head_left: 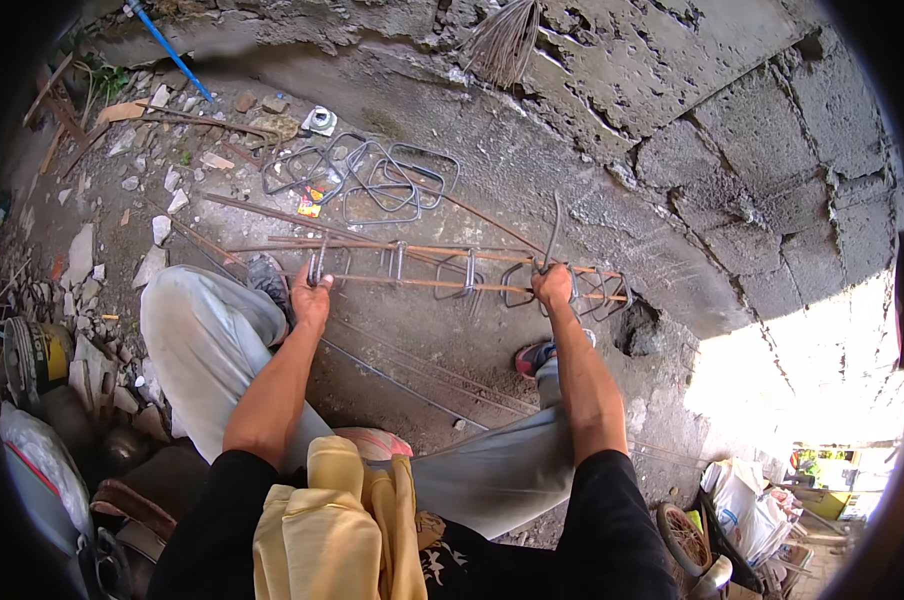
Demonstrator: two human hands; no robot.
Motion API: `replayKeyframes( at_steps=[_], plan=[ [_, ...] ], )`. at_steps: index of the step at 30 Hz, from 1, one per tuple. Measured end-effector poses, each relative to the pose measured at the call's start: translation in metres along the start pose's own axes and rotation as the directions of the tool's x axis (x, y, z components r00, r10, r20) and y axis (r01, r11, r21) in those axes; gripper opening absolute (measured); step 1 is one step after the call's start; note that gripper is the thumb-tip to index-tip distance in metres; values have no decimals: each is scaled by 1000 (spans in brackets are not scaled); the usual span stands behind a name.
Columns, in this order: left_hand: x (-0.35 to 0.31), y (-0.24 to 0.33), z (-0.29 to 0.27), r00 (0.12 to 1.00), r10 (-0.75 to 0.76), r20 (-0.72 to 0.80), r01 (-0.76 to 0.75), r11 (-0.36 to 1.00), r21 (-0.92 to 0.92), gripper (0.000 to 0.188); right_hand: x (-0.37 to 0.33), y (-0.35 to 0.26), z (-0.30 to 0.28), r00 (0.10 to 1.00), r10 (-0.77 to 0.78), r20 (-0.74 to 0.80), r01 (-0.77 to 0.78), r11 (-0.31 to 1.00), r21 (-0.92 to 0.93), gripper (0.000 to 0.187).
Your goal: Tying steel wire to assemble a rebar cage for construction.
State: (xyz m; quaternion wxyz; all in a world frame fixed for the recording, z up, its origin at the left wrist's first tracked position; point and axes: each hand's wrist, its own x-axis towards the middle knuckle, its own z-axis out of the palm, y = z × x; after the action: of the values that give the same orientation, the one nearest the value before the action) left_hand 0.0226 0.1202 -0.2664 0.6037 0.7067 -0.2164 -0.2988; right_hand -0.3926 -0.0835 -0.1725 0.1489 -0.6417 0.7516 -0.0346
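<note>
A long cage of rusty reinforcing bars (442, 250) lies across the ground in front of me, with several rectangular steel stirrups (469, 270) set along it. At its left part, my left hand (310, 297) is closed around a stirrup (319, 262) standing upright by the bars. Near the right end, my right hand (553, 286) grips a thin, slightly curved dark metal rod (556, 225) that sticks up from the fist. That hand rests against the cage; its lower fingers and the rod's bottom end are hidden.
Loose bent stirrups (457, 180) lie beyond the cage, beside a white roll-shaped item (320, 121). Rubble (152, 268) covers the left side. A rough block wall (722, 170) borders the far and right sides. A bucket (37, 350) stands left; white sacks (747, 505) lie lower right.
</note>
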Motion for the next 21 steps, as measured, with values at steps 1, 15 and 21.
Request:
replayKeyframes(
  at_steps=[1, 15, 21],
  plan=[
    [6, -2, -11, 999, 51, -16, -50, 996, 77, 47, -4, -15, -1, 999, 3, 50, -3, 1000, 8, 34],
    [-21, 28, -27, 993, -111, -27, 105, 980, -170, 56, -6, -24, 5, 999, -34, 5, 34, 999, 10, 40],
    [-14, 26, -40, 317, -925, 209, 708, 84, -701, 54, 2, -19, 28, 993, 4, 115, -9, 999, 45, 44]
  ],
)
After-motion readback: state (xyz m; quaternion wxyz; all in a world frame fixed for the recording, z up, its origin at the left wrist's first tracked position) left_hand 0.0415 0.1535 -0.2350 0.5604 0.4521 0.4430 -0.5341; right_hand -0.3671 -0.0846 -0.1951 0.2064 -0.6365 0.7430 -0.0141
